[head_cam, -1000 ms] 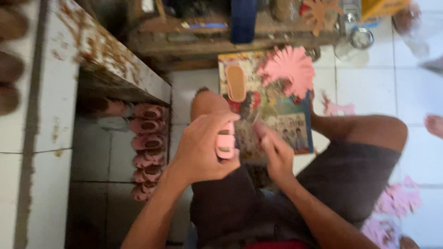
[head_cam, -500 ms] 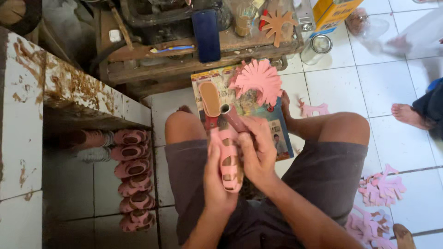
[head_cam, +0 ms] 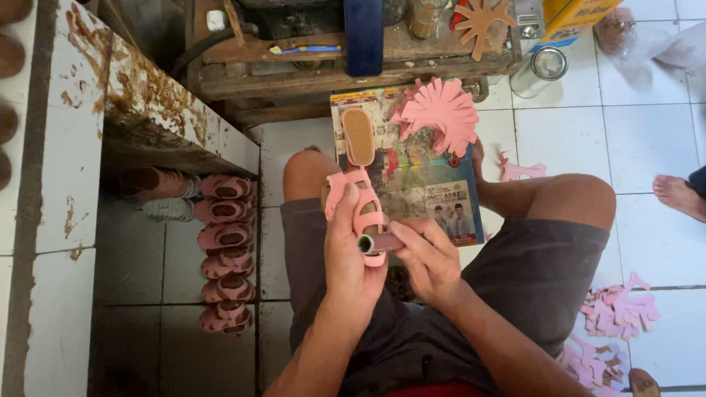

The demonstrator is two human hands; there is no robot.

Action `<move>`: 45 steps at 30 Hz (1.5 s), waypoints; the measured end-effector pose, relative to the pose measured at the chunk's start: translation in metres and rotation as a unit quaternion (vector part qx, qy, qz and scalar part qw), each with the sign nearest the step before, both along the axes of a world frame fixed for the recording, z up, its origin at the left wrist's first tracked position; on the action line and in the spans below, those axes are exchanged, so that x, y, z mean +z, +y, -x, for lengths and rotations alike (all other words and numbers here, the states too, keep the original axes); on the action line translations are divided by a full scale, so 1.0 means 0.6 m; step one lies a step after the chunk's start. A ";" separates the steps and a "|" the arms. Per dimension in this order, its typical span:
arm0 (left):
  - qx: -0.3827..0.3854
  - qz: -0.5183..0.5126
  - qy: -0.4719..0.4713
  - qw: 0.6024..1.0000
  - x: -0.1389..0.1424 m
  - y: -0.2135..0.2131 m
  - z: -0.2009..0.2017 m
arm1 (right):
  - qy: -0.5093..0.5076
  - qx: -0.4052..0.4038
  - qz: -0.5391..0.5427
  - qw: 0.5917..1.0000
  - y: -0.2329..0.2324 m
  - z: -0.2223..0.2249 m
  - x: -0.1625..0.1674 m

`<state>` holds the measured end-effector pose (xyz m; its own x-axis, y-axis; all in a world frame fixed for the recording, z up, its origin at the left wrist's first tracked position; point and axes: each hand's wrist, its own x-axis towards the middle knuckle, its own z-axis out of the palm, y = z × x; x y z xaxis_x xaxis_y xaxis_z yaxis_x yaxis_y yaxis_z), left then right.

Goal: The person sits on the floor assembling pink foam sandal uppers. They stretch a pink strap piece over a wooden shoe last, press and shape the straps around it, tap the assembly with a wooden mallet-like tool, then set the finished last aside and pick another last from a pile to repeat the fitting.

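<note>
I sit cross-legged on the tiled floor. My left hand (head_cam: 348, 254) grips a small pink strapped sandal (head_cam: 358, 200) with a tan insole, held over my lap. My right hand (head_cam: 426, 257) holds a short cylindrical tool (head_cam: 376, 243) pressed against the sandal's heel end. A fan-shaped stack of pink cut strap pieces (head_cam: 438, 114) lies on a printed board (head_cam: 434, 184) in front of my knees.
A row of finished pink sandals (head_cam: 225, 250) lies under a stained tiled ledge (head_cam: 147, 95) at left. A cluttered wooden workbench (head_cam: 331, 51) stands ahead. Pink offcuts (head_cam: 618, 309) are piled at right. Another person's bare foot (head_cam: 680, 195) shows at the right edge.
The view has steadied and dropped lower. My right hand has shifted to the sandal's heel with the cylindrical tool; the left hand keeps hold of the sandal.
</note>
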<state>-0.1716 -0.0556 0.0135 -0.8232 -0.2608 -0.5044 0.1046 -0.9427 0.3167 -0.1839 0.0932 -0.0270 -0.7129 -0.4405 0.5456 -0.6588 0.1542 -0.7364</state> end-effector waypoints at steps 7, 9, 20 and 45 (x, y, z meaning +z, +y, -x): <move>-0.004 0.024 0.044 0.999 0.017 -0.009 -0.002 | -0.034 -0.007 -0.011 0.999 0.035 0.003 -0.007; -0.013 -0.004 -0.011 1.000 0.019 -0.004 0.000 | 0.013 -0.007 0.017 1.000 0.035 -0.001 -0.007; -0.014 0.013 0.047 0.999 0.005 -0.006 -0.005 | -0.010 -0.010 0.012 1.000 0.033 -0.002 -0.007; -0.029 0.141 0.049 0.988 0.000 -0.073 -0.022 | -0.214 -0.096 -0.033 0.972 0.056 0.007 -0.063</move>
